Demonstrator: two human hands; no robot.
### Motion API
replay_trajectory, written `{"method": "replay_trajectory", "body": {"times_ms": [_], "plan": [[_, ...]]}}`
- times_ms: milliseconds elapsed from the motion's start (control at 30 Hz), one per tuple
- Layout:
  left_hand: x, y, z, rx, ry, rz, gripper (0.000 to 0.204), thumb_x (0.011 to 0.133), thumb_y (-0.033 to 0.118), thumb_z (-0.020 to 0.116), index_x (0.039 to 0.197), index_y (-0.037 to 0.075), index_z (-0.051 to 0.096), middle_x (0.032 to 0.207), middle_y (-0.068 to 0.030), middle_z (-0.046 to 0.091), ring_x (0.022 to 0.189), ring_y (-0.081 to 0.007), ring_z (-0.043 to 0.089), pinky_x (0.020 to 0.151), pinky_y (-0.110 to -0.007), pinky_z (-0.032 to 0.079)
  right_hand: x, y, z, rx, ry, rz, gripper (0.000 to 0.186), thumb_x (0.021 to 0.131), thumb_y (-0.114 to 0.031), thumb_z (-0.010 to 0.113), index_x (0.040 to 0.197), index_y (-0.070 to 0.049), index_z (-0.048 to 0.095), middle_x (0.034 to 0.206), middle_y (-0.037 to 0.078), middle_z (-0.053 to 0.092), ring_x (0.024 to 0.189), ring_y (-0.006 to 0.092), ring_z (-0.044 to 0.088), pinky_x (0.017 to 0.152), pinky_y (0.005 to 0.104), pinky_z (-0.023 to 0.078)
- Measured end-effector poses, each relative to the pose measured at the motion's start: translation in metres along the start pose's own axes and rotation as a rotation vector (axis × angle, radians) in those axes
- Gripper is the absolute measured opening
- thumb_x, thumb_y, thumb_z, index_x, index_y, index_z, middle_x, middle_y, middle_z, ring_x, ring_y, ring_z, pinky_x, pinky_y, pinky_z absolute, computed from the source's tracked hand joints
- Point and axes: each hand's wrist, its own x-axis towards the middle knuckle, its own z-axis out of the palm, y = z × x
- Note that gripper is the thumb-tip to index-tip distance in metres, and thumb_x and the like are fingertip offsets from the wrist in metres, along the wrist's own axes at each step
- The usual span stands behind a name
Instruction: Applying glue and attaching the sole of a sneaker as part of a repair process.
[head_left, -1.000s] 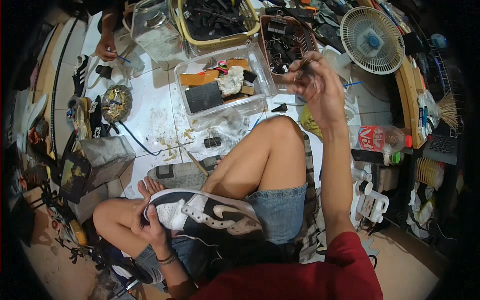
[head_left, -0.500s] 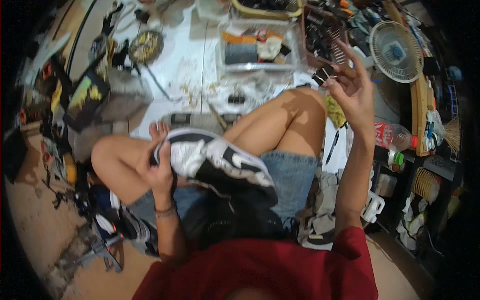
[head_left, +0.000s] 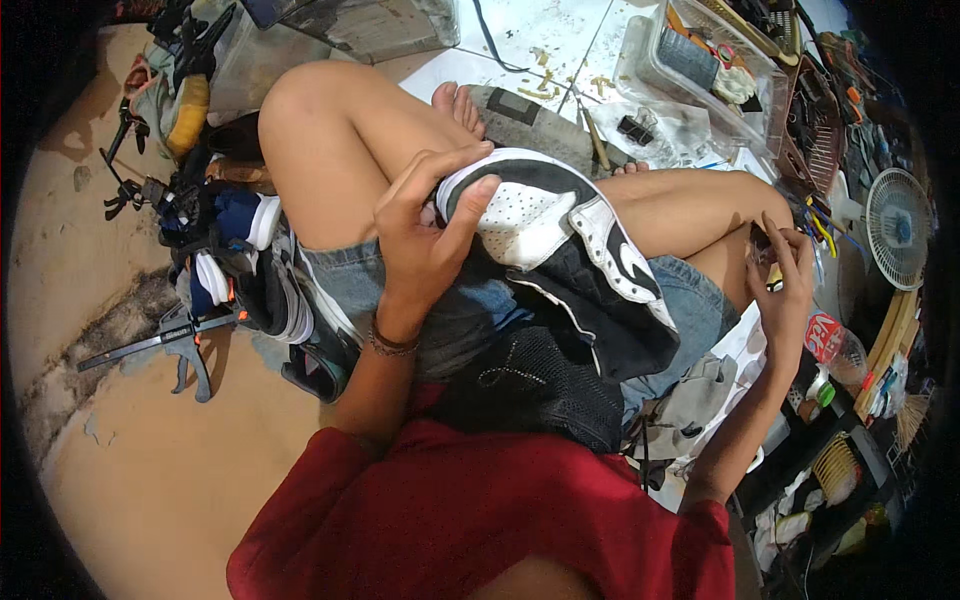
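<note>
A black-and-white sneaker (head_left: pixel 615 245) with a perforated white toe lies tilted across my lap. My left hand (head_left: pixel 425 225) grips its toe end, thumb on the near side and fingers curled round the edge. Beside my right knee, my right hand (head_left: pixel 782 275) has its fingers bent round a small dark thing, mostly hidden; the black binder clip was in this hand a moment before. Another black binder clip (head_left: pixel 636 130) lies on clear plastic on the floor beyond my legs. Under the sneaker, a black mesh cloth (head_left: pixel 540 385) covers part of my lap.
A clear plastic bin (head_left: pixel 640 75) of scraps and a brown basket (head_left: pixel 812 130) stand at far right. Near a round white fan grille (head_left: pixel 895 220) lies a plastic bottle (head_left: pixel 835 345). At left are several shoes (head_left: pixel 265 290) and a bar clamp (head_left: pixel 180 345).
The view has turned leftward. My right hand has come down from near the basket to beside my right knee. My left hand still grips the sneaker.
</note>
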Motion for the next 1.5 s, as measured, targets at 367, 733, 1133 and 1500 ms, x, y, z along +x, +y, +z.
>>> {"method": "replay_trajectory", "body": {"times_ms": [367, 733, 1133, 1500], "plan": [[-0.011, -0.008, 0.002, 0.012, 0.115, 0.0, 0.025, 0.087, 0.001, 0.072, 0.11, -0.007, 0.067, 0.102, -0.0149, 0.072, 0.086, -0.0136, 0.067, 0.075, -0.024, 0.053, 0.01, 0.013, 0.009, -0.089, 0.092, 0.028, 0.049, 0.072, -0.005, 0.084, 0.118, -0.004, 0.067, 0.099, 0.008, 0.071, 0.081, 0.0143, 0.064, 0.079, 0.0294, 0.053], [-0.008, -0.01, 0.001, 0.093, 0.181, 0.094, 0.022, 0.084, 0.001, 0.074, 0.105, -0.005, 0.069, 0.095, -0.0167, 0.073, 0.083, -0.0198, 0.071, 0.075, -0.029, 0.055, 0.075, -0.139, 0.022, 0.551, -0.097, -0.357, 0.05, 0.072, -0.012, 0.085, 0.112, 0.007, 0.063, 0.118, 0.018, 0.067, 0.096, 0.0233, 0.068, 0.084, 0.0319, 0.055], [-0.017, -0.022, -0.001, -0.225, 0.081, -0.052, 0.038, 0.087, -0.002, 0.071, 0.121, -0.01, 0.055, 0.115, -0.0215, 0.068, 0.1, -0.0203, 0.068, 0.085, -0.03, 0.055, 0.092, -0.173, 0.056, 0.558, -0.149, -0.415, 0.06, 0.073, -0.028, 0.087, 0.11, 0.012, 0.064, 0.104, 0.02, 0.069, 0.093, 0.0281, 0.068, 0.084, 0.0368, 0.053], [-0.01, -0.026, 0.002, -0.029, 0.179, 0.06, 0.034, 0.084, 0.002, 0.074, 0.114, -0.009, 0.062, 0.104, -0.0224, 0.072, 0.093, -0.0293, 0.073, 0.08, -0.034, 0.058, 0.116, -0.178, 0.064, 0.462, -0.043, -0.707, 0.028, 0.078, -0.018, 0.082, 0.092, 0.001, 0.069, 0.087, 0.015, 0.072, 0.081, 0.0292, 0.071, 0.072, 0.0366, 0.058]]}}
